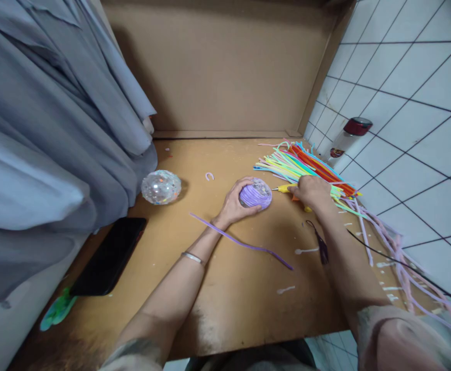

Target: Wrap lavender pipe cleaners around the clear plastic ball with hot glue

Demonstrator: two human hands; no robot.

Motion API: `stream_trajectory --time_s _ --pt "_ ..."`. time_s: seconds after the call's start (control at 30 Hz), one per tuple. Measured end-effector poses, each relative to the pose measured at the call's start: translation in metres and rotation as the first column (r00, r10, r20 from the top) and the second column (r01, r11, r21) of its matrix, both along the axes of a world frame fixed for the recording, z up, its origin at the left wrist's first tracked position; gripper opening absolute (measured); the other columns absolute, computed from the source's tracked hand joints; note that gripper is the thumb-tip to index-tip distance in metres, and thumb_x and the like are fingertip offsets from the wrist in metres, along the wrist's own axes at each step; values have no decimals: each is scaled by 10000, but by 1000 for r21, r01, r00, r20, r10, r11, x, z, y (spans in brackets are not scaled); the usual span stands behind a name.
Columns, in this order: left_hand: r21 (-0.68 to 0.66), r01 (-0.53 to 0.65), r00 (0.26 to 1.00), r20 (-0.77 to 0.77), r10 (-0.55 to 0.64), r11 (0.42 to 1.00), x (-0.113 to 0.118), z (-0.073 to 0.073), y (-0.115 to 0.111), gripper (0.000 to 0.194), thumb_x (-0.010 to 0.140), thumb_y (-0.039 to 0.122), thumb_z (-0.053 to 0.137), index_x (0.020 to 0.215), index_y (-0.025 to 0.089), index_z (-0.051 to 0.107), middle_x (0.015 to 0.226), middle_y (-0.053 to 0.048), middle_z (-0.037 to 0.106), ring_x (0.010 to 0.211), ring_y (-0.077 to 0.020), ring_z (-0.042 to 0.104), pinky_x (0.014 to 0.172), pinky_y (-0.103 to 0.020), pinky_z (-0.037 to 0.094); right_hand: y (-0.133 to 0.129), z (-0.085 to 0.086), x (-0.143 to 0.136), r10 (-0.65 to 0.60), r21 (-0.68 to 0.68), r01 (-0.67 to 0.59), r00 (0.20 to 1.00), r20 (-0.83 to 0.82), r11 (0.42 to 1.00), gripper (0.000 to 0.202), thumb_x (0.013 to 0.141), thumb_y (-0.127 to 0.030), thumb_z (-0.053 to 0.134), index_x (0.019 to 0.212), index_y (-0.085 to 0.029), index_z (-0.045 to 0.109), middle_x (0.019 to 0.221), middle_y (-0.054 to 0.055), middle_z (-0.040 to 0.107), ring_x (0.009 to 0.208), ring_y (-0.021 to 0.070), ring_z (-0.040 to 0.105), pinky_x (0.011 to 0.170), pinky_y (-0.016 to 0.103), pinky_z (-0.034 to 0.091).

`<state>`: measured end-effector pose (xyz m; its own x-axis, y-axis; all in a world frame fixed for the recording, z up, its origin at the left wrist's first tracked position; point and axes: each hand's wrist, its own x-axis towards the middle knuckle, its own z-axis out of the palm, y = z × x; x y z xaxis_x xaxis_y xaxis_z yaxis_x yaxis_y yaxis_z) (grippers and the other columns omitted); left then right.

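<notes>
Rumpled sleeve (406, 337) nearest, the left hand (236, 200) cups a ridged ball (257, 198).

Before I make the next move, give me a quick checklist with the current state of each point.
1. Purple-wrapped ball held in the left hand: ok.
2. Yellow glue gun held in the right hand, nozzle facing the ball: ok.
3. Left fingers out of the nozzle's line: ok, they curl around the ball's far and near sides.
4. Loose purple pipe cleaner clear of the left wrist: not ok, it lies across it.
5. Nozzle hot: cannot tell.
</notes>
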<state>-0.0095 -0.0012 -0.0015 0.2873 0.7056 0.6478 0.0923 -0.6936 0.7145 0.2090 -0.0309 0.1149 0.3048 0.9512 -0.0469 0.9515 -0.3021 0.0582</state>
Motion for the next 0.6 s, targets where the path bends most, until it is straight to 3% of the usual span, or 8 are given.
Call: stream_trajectory --time_s 0.07,0.13,0.2,0.23,0.3,0.4,0.5,0.6 --pt "1 4 1000 -5 -4 1000 -1 0 0 705 677 511 850 1236 224 532 1384 -150 582 1337 -315 555 1148 -534 428 -17 20 -15 304 17 -305 939 -163 952 269 913 -357 589 958 -150 755 976 135 765 943 267 702 793 344 491" --pt "10 23 1000 1 -23 1000 -1 -2 2 718 677 557 839 1237 224 537 1379 -149 587 1337 -324 553 1155 -540 426 -36 31 -37 625 104 -637 688 -369 764 191 916 -255 582 953 -186 756 930 55 770 872 193 693 787 289 486" --pt "19 54 998 32 -54 998 -1 -5 5 700 698 611 804 1227 229 552 1369 -144 597 1322 -337 560 1153 -550 433 -54 30 -63 804 262 -785 442 -399 561 237 935 -180 529 1012 -215 751 962 30 771 866 171 684 794 281 493" --pt "24 66 995 67 -67 998 0 -7 6 639 747 636 747 1211 236 565 1349 -135 609 1308 -337 570 1145 -554 445 -61 24 -77 866 341 -808 375 -332 481 279 946 -148 496 1049 -219 745 1004 44 767 911 177 679 826 296 497" --pt "9 40 992 120 -40 999 2 -11 9 490 838 595 665 1205 283 573 1349 -96 614 1293 -322 579 1136 -571 458 -70 7 -103 923 384 -839 357 -143 385 359 973 -121 439 1193 -217 706 1103 98 742 1025 219 655 891 364 494" --pt "45 5 996 94 -9 999 5 -14 11 665 673 534 838 1238 339 546 1366 -65 594 1288 -348 571 1118 -603 472 -74 -29 -128 943 359 -896 316 106 260 396 990 -148 443 1319 -256 635 1186 129 715 1133 267 610 952 463 466" --pt "64 3 999 51 -6 998 7 -13 11 741 621 519 868 1244 304 529 1360 -90 591 1285 -377 568 1120 -615 464 -71 -61 -138 930 369 -910 287 228 190 358 1008 -184 444 1309 -261 623 1290 110 685 1216 277 559 1002 518 433" --pt "42 16 1000 2 -16 999 5 -12 13 750 624 521 861 1241 270 519 1377 -113 587 1299 -384 558 1133 -607 453 -65 -80 -139 927 403 -909 234 292 103 321 1021 -165 401 1203 -174 665 1230 106 716 1180 252 575 1007 478 436"
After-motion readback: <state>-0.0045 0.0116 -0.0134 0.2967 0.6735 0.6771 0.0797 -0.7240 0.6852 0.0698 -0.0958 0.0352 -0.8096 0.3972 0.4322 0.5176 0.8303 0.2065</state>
